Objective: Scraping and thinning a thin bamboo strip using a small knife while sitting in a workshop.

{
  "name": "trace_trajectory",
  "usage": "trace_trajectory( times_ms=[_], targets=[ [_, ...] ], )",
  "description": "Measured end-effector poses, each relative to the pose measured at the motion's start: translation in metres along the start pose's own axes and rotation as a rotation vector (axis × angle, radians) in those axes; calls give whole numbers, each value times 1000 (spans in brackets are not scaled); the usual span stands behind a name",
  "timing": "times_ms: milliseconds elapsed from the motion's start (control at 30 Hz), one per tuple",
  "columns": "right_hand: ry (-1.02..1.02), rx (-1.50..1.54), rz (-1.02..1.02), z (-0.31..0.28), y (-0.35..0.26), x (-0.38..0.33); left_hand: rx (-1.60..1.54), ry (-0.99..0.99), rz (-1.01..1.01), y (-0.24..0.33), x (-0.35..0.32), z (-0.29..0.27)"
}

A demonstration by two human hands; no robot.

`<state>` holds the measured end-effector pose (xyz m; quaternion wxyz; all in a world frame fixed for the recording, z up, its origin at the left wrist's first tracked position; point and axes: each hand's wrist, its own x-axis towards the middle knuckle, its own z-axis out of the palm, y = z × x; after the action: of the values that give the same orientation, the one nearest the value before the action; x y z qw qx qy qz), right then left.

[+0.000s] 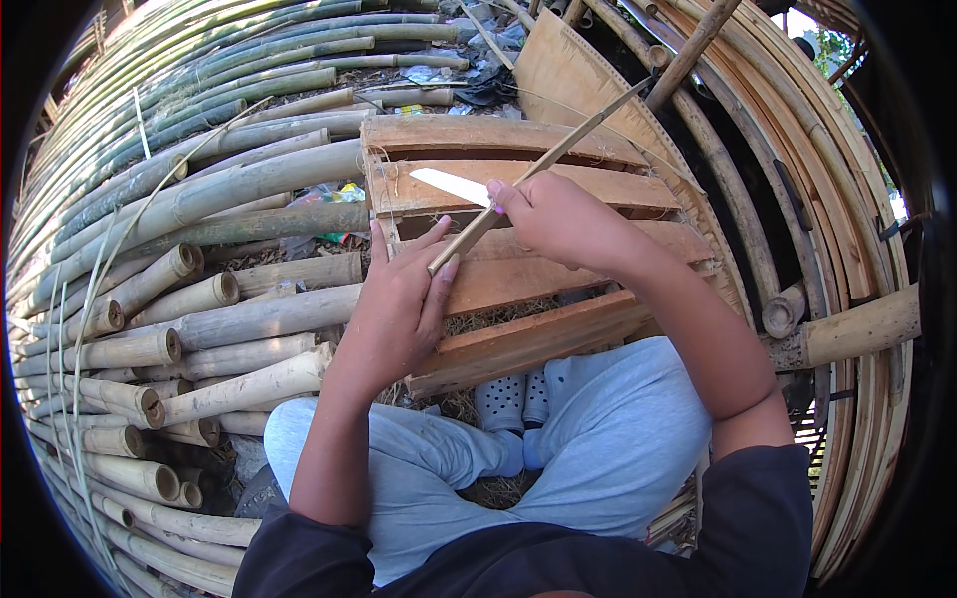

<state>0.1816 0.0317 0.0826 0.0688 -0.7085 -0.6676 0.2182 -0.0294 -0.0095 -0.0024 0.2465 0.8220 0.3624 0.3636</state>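
Observation:
A long, narrow bamboo strip (pixel 558 149) slants from lower left to upper right above a low slatted wooden bench. My left hand (pixel 397 299) grips its lower end, thumb along one side and fingers on the other. In my right hand (pixel 573 221) is a knife (pixel 451 186), its pale blade pointing left behind the strip. The knife's handle is hidden inside my closed fingers. My right thumb presses against the strip close to the blade. Beneath both hands lie the slats of the wooden bench (pixel 528 184), with gaps between them.
Many cut bamboo poles (pixel 269 184) lie stacked on the left, with thin strips (pixel 75 399) across them. A curved wooden sheet (pixel 558 75) stands behind the bench. Long boards (pixel 857 249) and poles run along the right. Plastic litter (pixel 339 194) lies among the poles.

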Motion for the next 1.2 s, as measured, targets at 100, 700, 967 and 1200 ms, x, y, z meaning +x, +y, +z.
trace_trajectory(
  times_ms=[100, 700, 967, 1200],
  targets=[
    [55, -24, 87, -12, 10, 18, -25, 1, -6, 3, 1, -3],
    [57, 229, 226, -7, 4, -3, 4, 1, 14, -3, -2, -1],
    [-162, 404, 207, -12, -2, -26, -92, 29, -41, -8, -5, -14],
    [-152, 480, 222, -21, 30, -11, -71, 163, -22, -1, 2, -24]
  ],
)
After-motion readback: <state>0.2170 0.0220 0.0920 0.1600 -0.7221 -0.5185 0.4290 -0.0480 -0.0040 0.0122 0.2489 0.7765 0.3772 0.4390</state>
